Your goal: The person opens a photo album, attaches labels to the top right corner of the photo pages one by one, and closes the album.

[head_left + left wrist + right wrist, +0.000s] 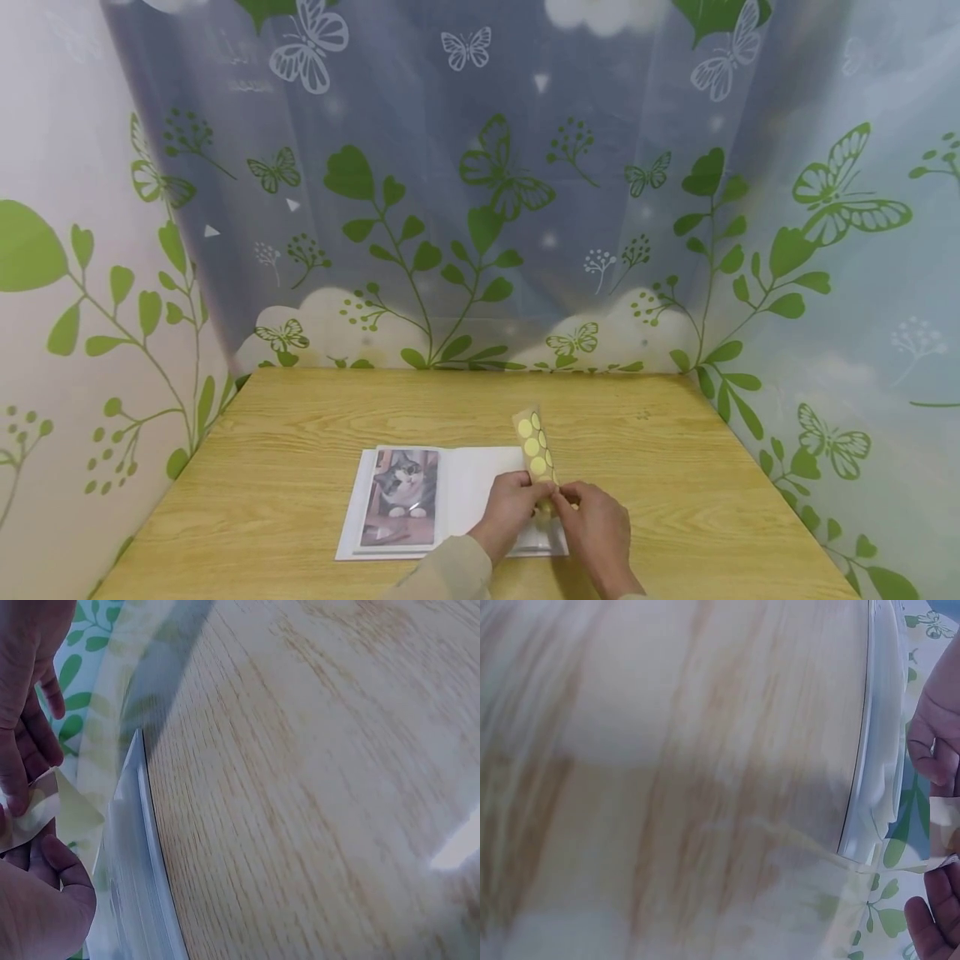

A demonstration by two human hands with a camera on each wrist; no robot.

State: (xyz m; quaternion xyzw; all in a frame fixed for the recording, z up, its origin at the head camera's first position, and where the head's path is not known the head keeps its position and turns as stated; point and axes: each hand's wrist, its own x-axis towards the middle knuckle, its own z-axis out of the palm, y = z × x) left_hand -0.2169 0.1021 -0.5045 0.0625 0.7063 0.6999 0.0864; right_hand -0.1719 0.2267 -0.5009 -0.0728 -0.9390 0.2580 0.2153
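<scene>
Both hands' fingers pinch the sticker strip's lower end.

The pale oak-grain wooden table lies bare to left, right and behind. Only the open white photo album occupies its near middle.

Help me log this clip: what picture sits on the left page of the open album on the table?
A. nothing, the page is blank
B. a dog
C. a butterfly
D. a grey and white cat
D: in the head view the album lies open, and its left page holds a photo of a grey and white cat.
</scene>
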